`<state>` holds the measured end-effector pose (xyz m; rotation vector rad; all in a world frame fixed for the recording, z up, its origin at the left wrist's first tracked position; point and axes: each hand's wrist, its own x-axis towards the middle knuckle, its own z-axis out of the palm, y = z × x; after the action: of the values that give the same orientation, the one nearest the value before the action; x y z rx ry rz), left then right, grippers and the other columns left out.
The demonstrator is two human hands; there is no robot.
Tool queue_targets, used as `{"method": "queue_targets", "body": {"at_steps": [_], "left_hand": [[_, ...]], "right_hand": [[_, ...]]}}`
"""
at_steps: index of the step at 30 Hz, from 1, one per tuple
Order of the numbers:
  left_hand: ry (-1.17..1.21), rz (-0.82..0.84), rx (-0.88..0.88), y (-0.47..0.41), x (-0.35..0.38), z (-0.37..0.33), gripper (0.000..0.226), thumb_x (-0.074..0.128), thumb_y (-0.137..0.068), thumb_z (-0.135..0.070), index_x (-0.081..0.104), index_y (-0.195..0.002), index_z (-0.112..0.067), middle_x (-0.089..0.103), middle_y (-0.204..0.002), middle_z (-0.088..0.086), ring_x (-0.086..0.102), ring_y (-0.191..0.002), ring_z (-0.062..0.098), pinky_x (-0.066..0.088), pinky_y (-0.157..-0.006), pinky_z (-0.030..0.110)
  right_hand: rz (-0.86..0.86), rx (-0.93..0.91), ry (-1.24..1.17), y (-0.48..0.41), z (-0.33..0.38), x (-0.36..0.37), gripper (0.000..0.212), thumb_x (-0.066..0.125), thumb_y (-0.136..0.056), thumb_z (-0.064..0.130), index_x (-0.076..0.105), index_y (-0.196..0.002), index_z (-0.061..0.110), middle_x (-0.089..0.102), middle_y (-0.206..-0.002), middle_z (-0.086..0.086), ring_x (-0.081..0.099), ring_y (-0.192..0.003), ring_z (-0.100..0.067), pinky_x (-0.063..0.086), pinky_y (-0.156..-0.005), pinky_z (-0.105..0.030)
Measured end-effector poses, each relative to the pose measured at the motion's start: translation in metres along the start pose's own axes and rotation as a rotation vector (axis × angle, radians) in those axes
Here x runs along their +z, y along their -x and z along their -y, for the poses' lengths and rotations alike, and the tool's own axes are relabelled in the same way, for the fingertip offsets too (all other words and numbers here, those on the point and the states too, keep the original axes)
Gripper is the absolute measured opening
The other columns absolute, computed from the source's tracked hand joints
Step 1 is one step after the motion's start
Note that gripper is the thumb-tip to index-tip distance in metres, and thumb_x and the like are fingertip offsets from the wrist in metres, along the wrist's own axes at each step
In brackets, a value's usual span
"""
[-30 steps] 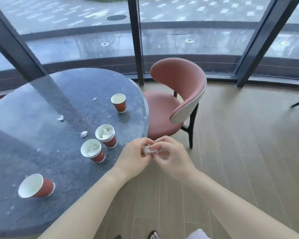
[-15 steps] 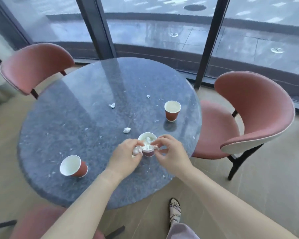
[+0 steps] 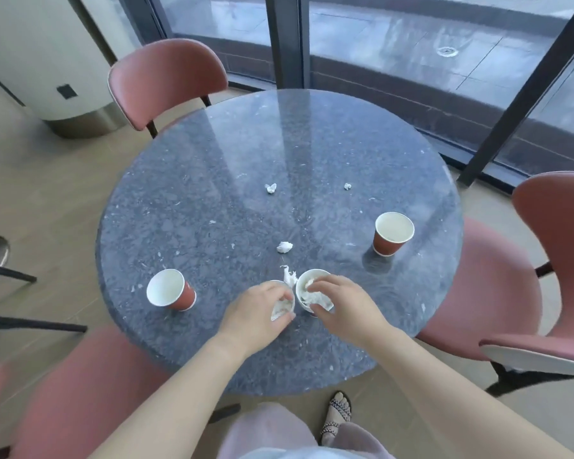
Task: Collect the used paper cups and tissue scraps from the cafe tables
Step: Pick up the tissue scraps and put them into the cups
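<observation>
Both hands have been lowered to the two near cups since half a second ago. The left hand [image 3: 257, 308] is curled over a cup stuffed with tissue [image 3: 280, 309]; the right hand [image 3: 338, 301] presses tissue into the adjacent cup [image 3: 307, 293], so scraps are judged consolidated for removal. Two empty red cups [image 3: 168, 289] [image 3: 391, 235] and loose scraps [image 3: 284, 247] [image 3: 271, 188] remain on the table [image 3: 212, 167].

Cafe seating area; round stone table [image 3: 212, 180], pink chairs [image 3: 166, 77], paper cups [image 3: 393, 233], full-height windows [image 3: 395, 38].
</observation>
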<state>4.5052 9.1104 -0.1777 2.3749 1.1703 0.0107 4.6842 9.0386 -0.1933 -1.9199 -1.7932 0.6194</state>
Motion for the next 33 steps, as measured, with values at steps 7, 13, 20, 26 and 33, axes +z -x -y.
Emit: {"method": "queue_targets", "body": {"at_steps": [7,13,20,26,33], "left_hand": [[-0.280,0.162,0.074,-0.008,0.001,0.006,0.032,0.052,-0.088,-0.039,0.049,-0.118,-0.028,0.057,-0.118,-0.008,0.055,-0.107,0.020,0.043,-0.079,0.032],[-0.330,0.165,0.115,-0.022,-0.013,0.014,0.021,0.045,-0.089,-0.024,0.055,-0.107,-0.020,0.062,-0.107,0.002,0.057,-0.101,0.028,0.044,-0.075,0.035],[-0.329,0.051,0.126,-0.048,-0.042,0.045,0.025,0.042,-0.091,-0.024,0.054,-0.113,-0.022,0.061,-0.111,-0.003,0.056,-0.104,0.025,0.046,-0.076,0.036],[-0.332,0.052,0.111,-0.062,-0.045,0.067,0.026,0.044,-0.090,-0.015,0.055,-0.112,-0.023,0.060,-0.112,-0.004,0.056,-0.105,0.024,0.049,-0.077,0.036],[-0.308,0.080,0.164,-0.062,-0.040,0.078,0.022,0.046,-0.089,-0.019,0.056,-0.108,-0.024,0.057,-0.109,-0.005,0.053,-0.106,0.023,0.049,-0.077,0.036]], "right_hand": [[0.135,-0.034,0.133,-0.011,0.005,0.009,0.035,0.059,-0.082,0.028,0.058,-0.116,0.023,0.057,-0.121,0.007,0.048,-0.115,-0.016,0.040,-0.089,-0.030],[0.114,0.037,0.242,-0.018,0.012,0.012,0.018,0.054,-0.081,0.022,0.066,-0.091,0.013,0.063,-0.103,0.001,0.057,-0.092,-0.027,0.042,-0.070,-0.033],[-0.022,0.189,0.242,-0.040,0.020,0.012,0.016,0.053,-0.084,0.022,0.065,-0.091,0.014,0.063,-0.098,0.000,0.055,-0.092,-0.026,0.045,-0.072,-0.039],[-0.046,0.322,0.272,-0.048,0.017,0.016,0.016,0.051,-0.087,0.018,0.064,-0.095,0.014,0.061,-0.103,0.001,0.051,-0.094,-0.025,0.042,-0.071,-0.035],[-0.119,0.346,0.248,-0.048,0.031,0.022,0.017,0.056,-0.086,0.023,0.062,-0.102,0.023,0.058,-0.111,0.009,0.048,-0.102,-0.017,0.043,-0.064,-0.029]]}}
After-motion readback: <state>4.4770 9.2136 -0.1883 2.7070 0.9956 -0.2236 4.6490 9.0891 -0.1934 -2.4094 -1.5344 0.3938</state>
